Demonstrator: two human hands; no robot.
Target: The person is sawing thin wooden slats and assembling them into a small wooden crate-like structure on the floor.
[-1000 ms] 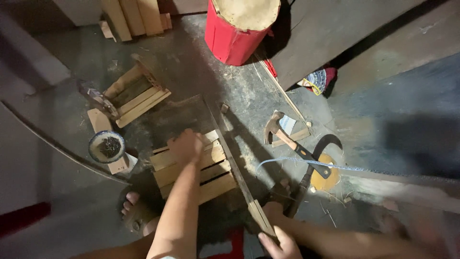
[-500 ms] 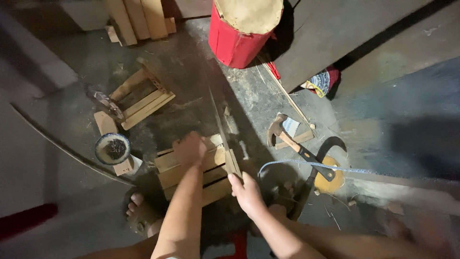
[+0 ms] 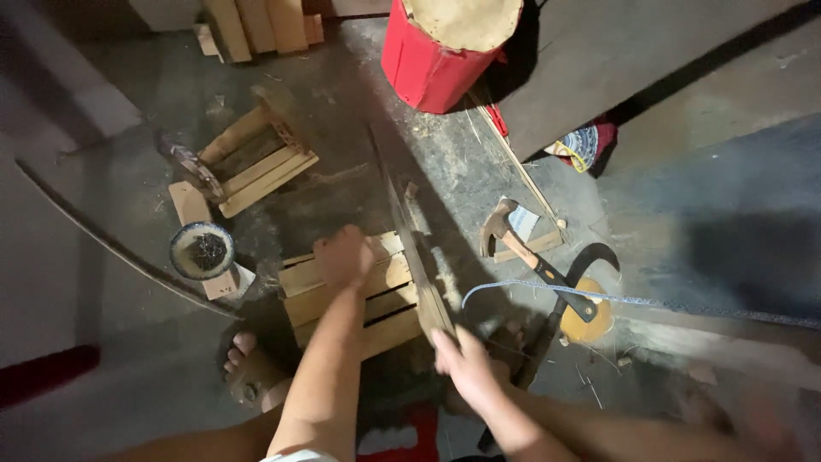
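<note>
Since half a second ago, the right hand (image 3: 466, 364) has slid back along the long hand saw (image 3: 410, 248), its grip closed around the handle. Left hand (image 3: 345, 255) presses flat on the slatted wooden crate (image 3: 355, 295) on the floor; steady pressure keeps cuts straight. Claw hammer (image 3: 534, 261) lies right.

**Blurred, Hidden and Cut Off**

The right hand (image 3: 466, 368) is smeared by motion blur, so its grip on the saw (image 3: 410, 248) cannot be made out. The saw's handle end is hidden behind that hand, and its teeth are too blurred to be seen. Part of the slatted wooden frame (image 3: 355, 295) is covered by the left hand (image 3: 344, 255) and forearm. At 12 o'clock, the red drum (image 3: 436, 60) is cut by the top edge. The bowl (image 3: 202, 251) at 9 o'clock holds dark bits, possibly nails.
</note>
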